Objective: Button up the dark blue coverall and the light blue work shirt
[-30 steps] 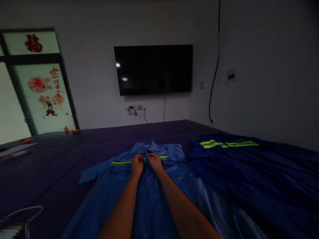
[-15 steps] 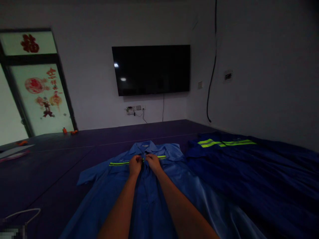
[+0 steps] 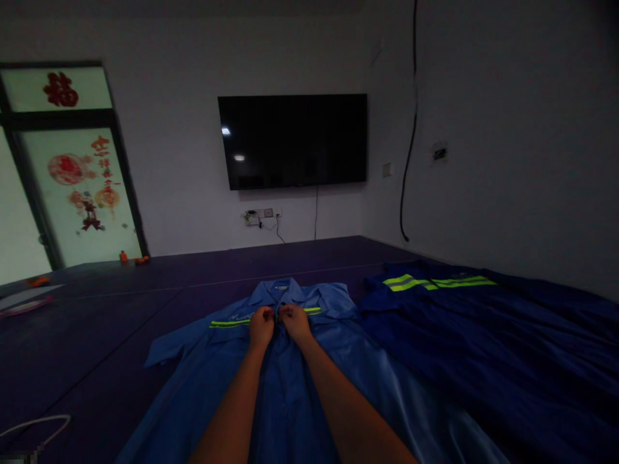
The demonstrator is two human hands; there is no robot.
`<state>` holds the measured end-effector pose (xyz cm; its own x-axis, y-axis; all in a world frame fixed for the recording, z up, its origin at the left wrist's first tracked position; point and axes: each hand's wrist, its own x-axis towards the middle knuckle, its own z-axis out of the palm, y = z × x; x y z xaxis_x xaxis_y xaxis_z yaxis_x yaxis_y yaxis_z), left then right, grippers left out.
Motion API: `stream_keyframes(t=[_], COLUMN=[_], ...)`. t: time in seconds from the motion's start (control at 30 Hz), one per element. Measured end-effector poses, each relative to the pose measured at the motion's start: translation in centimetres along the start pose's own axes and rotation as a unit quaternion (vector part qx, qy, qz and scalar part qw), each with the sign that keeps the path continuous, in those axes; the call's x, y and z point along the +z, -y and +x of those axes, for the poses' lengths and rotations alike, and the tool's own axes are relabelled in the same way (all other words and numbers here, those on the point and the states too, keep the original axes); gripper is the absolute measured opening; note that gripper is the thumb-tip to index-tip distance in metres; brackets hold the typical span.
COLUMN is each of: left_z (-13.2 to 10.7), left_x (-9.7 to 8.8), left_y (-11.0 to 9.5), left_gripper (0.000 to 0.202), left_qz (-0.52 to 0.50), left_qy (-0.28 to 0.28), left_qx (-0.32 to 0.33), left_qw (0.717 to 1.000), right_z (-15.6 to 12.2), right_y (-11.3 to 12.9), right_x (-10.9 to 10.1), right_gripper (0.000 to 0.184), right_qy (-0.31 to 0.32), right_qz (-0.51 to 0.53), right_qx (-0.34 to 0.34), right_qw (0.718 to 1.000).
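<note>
A light blue work shirt with a yellow reflective chest stripe lies flat, collar away from me, on a dark purple surface. My left hand and my right hand are both closed in a pinch on the shirt's front placket, just below the collar at the stripe. The two hands almost touch each other. What sits between the fingertips is too small to make out.
A darker blue garment with yellow stripes lies spread to the right. A black TV hangs on the far wall above a socket with cables. A window with red paper decorations is at left. A white cable lies at the near left.
Both hands stay pinched on the placket, shifting very slightly. The camera has tilted a little, moving the scene down and left.
</note>
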<state>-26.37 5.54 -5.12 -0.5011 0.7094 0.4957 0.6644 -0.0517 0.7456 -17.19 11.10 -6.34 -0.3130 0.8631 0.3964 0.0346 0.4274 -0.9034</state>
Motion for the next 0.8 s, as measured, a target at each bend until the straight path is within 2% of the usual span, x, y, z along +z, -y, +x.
stream_keyframes(t=[0.8], left_z=[0.1], left_x=[0.24], left_y=[0.25], left_gripper=[0.011], left_qz=[-0.042], left_qy=[-0.01], left_qx=[0.011], left_qw=[0.999], right_z=[0.41], right_y=[-1.0], right_x=[-0.02], right_gripper=[0.022], right_qy=[-0.006], right_qz=[-0.064], right_qx=[-0.061], right_qw=[0.996])
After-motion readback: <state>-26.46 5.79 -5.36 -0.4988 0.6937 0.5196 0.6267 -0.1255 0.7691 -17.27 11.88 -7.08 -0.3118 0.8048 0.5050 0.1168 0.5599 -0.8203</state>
